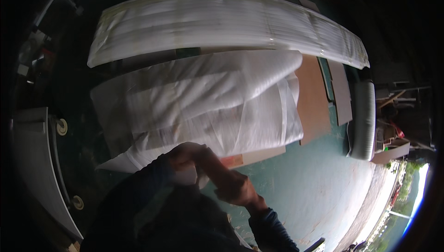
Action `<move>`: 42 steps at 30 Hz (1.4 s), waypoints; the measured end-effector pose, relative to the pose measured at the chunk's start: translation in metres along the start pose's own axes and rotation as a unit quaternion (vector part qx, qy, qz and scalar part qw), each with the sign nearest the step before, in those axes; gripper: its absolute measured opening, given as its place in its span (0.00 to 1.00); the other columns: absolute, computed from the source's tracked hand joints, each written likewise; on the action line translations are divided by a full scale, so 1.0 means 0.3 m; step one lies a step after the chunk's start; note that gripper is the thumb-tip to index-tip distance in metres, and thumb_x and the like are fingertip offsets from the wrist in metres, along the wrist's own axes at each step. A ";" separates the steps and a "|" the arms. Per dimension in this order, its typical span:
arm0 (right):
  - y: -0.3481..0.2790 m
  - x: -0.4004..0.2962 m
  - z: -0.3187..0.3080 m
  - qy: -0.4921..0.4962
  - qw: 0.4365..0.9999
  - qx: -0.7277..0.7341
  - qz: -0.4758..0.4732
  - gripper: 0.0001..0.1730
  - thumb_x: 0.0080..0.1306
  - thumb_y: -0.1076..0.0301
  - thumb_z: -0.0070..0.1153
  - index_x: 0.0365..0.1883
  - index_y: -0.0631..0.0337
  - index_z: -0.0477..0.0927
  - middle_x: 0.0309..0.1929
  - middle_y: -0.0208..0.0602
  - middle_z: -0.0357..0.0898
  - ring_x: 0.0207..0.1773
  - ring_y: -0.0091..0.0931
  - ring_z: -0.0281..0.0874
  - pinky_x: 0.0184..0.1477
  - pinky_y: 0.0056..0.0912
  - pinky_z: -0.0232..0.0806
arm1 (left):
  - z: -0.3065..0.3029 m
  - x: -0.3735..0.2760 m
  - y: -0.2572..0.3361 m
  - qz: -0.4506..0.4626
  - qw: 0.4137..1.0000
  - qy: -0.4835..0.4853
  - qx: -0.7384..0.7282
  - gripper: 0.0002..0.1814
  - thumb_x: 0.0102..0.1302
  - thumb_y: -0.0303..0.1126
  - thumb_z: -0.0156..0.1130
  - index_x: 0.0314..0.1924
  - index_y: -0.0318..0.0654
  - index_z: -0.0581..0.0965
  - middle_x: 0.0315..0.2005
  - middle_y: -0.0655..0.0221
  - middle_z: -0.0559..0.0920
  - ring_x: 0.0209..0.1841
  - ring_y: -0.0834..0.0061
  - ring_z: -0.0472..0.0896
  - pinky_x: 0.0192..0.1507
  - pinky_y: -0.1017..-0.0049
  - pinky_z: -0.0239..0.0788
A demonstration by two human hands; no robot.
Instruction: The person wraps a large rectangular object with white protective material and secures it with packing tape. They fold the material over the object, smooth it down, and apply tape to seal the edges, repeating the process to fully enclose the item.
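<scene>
My left hand [185, 156] is bent over the near edge of a white foam-sheet wrapping [208, 96], blurred by motion. Lower and to the right, my right hand [237, 189] is curled into a fist. Between them runs a brown strip [216, 168], possibly packing tape, with both hands closed at its ends. A pale object [187, 175] shows below the left hand; its kind is unclear. The foam sheet lies folded and creased over something flat, whose edges it mostly hides.
Beyond lies a long foam-wrapped bundle [229, 23] bound with tape. Brown board [314, 99] and a narrower panel [340, 92] lie to the right, near a foam roll [362, 120]. At left stands a panel [34, 155] beside wheels [61, 127]. The green floor [298, 182] runs towards daylight.
</scene>
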State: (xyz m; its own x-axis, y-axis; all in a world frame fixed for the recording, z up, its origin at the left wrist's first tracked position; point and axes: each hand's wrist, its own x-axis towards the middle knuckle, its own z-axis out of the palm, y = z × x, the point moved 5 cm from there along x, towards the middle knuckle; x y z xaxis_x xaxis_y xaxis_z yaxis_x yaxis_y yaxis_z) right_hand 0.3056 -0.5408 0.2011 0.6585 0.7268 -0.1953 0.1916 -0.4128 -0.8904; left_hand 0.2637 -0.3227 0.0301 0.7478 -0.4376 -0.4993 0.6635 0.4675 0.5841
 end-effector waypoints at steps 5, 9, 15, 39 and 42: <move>0.043 0.229 -0.036 0.032 0.997 0.066 0.032 0.38 0.52 0.69 0.80 0.62 0.68 0.80 0.51 0.51 0.87 0.54 0.38 0.89 0.57 0.39 0.79 | -0.257 0.240 0.091 0.044 0.996 0.045 -0.060 0.11 0.71 0.29 0.67 0.50 0.32 0.83 0.42 0.65 0.87 0.46 0.74 0.86 0.56 0.72 0.78; 0.087 0.528 -0.041 0.163 0.983 0.068 -0.043 0.42 0.57 0.67 0.77 0.70 0.64 0.75 0.54 0.56 0.86 0.56 0.43 0.88 0.57 0.41 0.78 | -0.465 0.514 0.719 0.125 0.916 0.230 0.304 0.09 0.70 0.31 0.67 0.31 0.37 0.84 0.29 0.69 0.87 0.30 0.80 0.82 0.36 0.74 0.75; 0.121 0.976 -0.078 0.208 0.971 0.099 -0.059 0.35 0.62 0.70 0.71 0.68 0.68 0.76 0.58 0.49 0.86 0.54 0.34 0.88 0.56 0.36 0.78 | -0.712 0.770 1.071 0.157 0.610 0.392 0.671 0.16 0.70 0.40 0.64 0.34 0.32 0.86 0.34 0.49 0.87 0.39 0.53 0.88 0.45 0.55 0.77; 0.130 0.429 0.098 0.121 0.989 0.057 0.066 0.45 0.57 0.64 0.77 0.73 0.56 0.73 0.47 0.58 0.87 0.48 0.48 0.90 0.48 0.44 0.82 | -0.966 0.786 0.897 0.100 0.583 0.418 0.689 0.32 0.80 0.59 0.52 0.45 0.33 0.85 0.44 0.44 0.85 0.50 0.46 0.83 0.58 0.55 0.72; 0.144 0.280 0.107 0.129 0.983 0.042 0.124 0.43 0.58 0.63 0.77 0.72 0.54 0.75 0.45 0.58 0.86 0.47 0.48 0.90 0.48 0.45 0.82 | -0.883 0.816 0.923 -0.001 0.713 0.333 0.617 0.52 0.73 0.77 0.45 0.53 0.25 0.83 0.54 0.42 0.83 0.60 0.45 0.79 0.67 0.54 0.67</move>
State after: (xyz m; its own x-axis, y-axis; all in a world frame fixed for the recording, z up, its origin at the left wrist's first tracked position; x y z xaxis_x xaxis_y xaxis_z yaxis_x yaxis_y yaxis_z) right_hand 0.3460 -0.4800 0.1329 0.8421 0.4421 -0.3089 -0.0515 -0.5043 -0.8620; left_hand 0.6365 -0.0968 -0.1000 0.8644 0.2175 -0.4533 0.4474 -0.7440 0.4962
